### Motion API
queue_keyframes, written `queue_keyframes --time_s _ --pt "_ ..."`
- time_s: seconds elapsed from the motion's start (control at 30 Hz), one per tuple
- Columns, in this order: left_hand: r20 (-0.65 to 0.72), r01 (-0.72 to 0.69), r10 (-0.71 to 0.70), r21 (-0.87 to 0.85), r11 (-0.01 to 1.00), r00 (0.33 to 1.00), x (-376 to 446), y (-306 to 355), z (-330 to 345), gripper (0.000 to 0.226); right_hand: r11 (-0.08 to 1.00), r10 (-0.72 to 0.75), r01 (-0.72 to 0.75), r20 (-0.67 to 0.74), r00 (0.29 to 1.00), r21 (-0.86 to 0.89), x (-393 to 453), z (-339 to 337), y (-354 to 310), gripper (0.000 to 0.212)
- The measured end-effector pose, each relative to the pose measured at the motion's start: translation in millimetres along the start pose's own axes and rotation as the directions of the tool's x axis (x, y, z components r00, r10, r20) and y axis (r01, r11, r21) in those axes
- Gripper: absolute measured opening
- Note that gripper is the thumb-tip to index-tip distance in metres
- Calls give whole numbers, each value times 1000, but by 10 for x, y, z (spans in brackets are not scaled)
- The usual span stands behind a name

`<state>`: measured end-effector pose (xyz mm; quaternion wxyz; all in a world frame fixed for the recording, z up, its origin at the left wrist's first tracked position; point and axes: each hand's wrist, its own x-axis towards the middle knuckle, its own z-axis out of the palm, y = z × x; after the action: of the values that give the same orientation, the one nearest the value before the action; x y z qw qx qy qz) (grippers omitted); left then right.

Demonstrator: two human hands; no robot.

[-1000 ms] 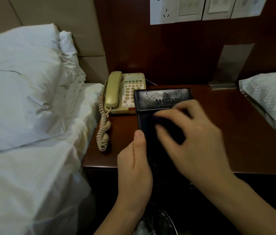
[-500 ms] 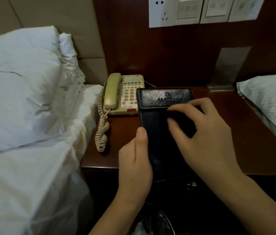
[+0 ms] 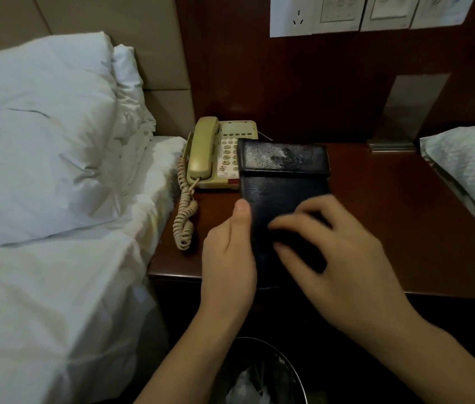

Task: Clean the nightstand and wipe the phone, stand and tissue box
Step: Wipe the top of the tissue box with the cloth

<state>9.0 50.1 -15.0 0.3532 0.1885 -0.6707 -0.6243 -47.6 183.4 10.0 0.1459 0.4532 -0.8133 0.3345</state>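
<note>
A black leather tissue box point(image 3: 284, 182) is lifted over the front of the dark wooden nightstand point(image 3: 390, 228), its long face turned up toward me. My left hand point(image 3: 227, 258) grips its left side, thumb along the edge. My right hand point(image 3: 344, 258) lies on the box's face with bent fingers pressing what looks like a dark cloth point(image 3: 297, 246), hard to tell from the leather. A beige corded phone point(image 3: 215, 153) sits at the back left, partly hidden by the box. A metal stand point(image 3: 390, 147) is at the back wall.
A bed with white pillows point(image 3: 41, 141) borders the nightstand on the left; another pillow point(image 3: 469, 176) overhangs its right side. A bin point(image 3: 259, 374) with a plastic liner stands on the floor below my arms. Sockets and switches point(image 3: 297, 16) are on the wall panel.
My right hand has slid down the box's face from near its top toward me. My left hand keeps its grip on the box's side.
</note>
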Motion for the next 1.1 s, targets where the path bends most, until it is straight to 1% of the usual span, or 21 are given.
queue_keyframes --time_s 0.07,0.1,0.13,0.2,0.27,0.33,0.4,0.47,0.5,0.57,0.6,0.67,0.73,0.8,0.83,0.87,0.93,0.97,1.0,1.03,1.1 --pt "67 32 -34 39 999 997 12 17 6 54 996 73 -70 -52 996 49 92 -39 60 26" --pt "75 36 -40 50 998 996 19 28 21 54 996 78 -75 -55 995 54 112 -42 71 26" --pt "73 31 -36 62 998 997 31 28 29 55 997 56 -54 -32 998 49 103 -30 64 25" --pt "55 17 -21 81 997 998 58 14 9 55 998 -47 44 70 996 41 7 -1 27 25" --pt "39 37 -39 49 998 998 69 0 -34 55 988 -153 150 180 972 31 -89 -16 15 27" --pt "51 59 -59 3 998 997 42 2 -54 56 979 -203 205 230 952 18 -112 -78 70 27" --pt "54 59 -56 -48 997 997 11 22 -24 60 982 -187 190 171 967 -2 -105 -138 116 27" --pt "53 53 -48 -84 995 997 -12 38 18 67 992 -125 126 54 991 -4 -86 -146 110 24" --pt "55 52 -47 -92 994 997 -16 33 37 67 996 -92 92 7 996 -7 -75 -126 91 24" --pt "68 62 -56 -88 994 996 -16 28 63 59 999 -37 36 -44 998 -24 -43 -76 43 27" --pt "70 63 -57 -83 995 996 -12 32 64 55 999 -32 31 -44 998 -29 -29 -62 20 28" --pt "75 65 -58 -93 994 995 4 20 48 51 993 -109 110 38 993 -31 -18 -64 -1 28" --pt "88 87 -76 -127 988 993 5 16 12 56 975 -214 221 170 962 -26 -39 -103 14 29" --pt "73 117 -107 -154 981 992 1 26 -19 66 961 -261 274 245 934 -21 -55 -167 62 28" --pt "45 126 -120 -166 978 992 1 25 -24 65 961 -260 276 247 934 -32 -61 -196 94 28" --pt "0 130 -133 -188 974 991 3 16 -19 59 967 -236 252 218 947 -47 -68 -218 127 28" --pt "-113 117 -145 -221 968 983 33 2 13 42 988 -126 134 97 987 -73 -93 -224 166 27" --pt "-144 107 -141 -221 970 979 42 12 33 40 994 -73 76 40 997 -80 -107 -196 156 27" --pt "-164 91 -127 -212 973 978 39 13 46 41 996 -48 49 11 999 -75 -126 -140 124 27" --pt "-176 75 -110 -193 978 978 31 4 52 43 997 -56 56 15 998 -57 -152 -69 75 27" --pt "-154 56 -81 -162 985 985 4 -9 64 48 994 -112 112 66 991 2 -195 29 -33 26"
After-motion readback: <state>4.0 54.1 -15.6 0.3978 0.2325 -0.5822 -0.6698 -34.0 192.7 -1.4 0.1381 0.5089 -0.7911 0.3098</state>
